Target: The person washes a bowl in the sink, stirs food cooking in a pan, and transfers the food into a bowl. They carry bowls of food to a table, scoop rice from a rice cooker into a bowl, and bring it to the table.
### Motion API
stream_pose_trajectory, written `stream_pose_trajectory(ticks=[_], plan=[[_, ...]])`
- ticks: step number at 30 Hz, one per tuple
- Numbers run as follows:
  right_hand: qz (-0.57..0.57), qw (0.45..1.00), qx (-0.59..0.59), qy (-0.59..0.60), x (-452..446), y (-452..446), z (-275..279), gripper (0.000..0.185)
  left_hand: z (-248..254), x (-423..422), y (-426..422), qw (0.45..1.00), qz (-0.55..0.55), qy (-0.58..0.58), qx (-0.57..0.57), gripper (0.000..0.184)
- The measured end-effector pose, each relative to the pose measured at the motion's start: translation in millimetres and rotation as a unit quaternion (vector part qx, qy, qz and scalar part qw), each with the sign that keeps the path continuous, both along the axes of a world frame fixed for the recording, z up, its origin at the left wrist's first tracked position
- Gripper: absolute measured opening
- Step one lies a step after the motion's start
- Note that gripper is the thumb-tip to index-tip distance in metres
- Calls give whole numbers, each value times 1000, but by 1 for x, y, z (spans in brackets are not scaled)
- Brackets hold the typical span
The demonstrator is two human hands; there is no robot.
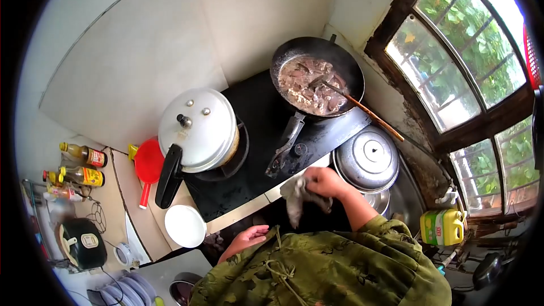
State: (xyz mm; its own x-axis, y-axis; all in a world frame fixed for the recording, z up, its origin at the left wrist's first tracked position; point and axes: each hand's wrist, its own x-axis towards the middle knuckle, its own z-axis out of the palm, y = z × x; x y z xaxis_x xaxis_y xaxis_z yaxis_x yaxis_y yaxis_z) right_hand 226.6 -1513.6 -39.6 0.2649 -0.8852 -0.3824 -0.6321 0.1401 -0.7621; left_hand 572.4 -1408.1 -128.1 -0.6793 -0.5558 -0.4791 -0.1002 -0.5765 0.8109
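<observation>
My right hand (322, 183) is closed on a grey cloth (298, 197), which hangs down in front of the stove's edge. Nearer my body, my left hand (253, 236) has its fingers stretched out and holds nothing. Beyond the cloth, a black wok (352, 68) stands on the black stove (226, 194) with pieces of meat (309, 82) in liquid. A spatula with a wooden handle (374, 116) rests in the wok, its handle over the right rim. The wok's own handle (288, 139) points toward me.
A pressure cooker (198, 127) stands on the stove's left, beside a red ladle (149, 161) and a white plate (185, 226). Bottles (85, 154) are at the far left. A lidded metal pot (367, 158) and a yellow jug (442, 227) are at the right, below the window.
</observation>
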Motion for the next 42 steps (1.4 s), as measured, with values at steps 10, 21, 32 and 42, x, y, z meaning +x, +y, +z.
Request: stream_pose_trajectory(ticks=[10,21,32,42], plan=[[43,946,-275,169,54,-116,-76,13,-2,26,17,999,-7,-34,-24,48],[210,853,-35,476,63,-65,-34,30,11,42,2,999,7,-4,-51,49],[-176,936,-144,270,-52,-40,-16,26,77,13,-76,995,51,59,-65,30],[-162,931,-240,223,-122,-40,-68,27,115,-146,-246,997,-3,26,71,37]])
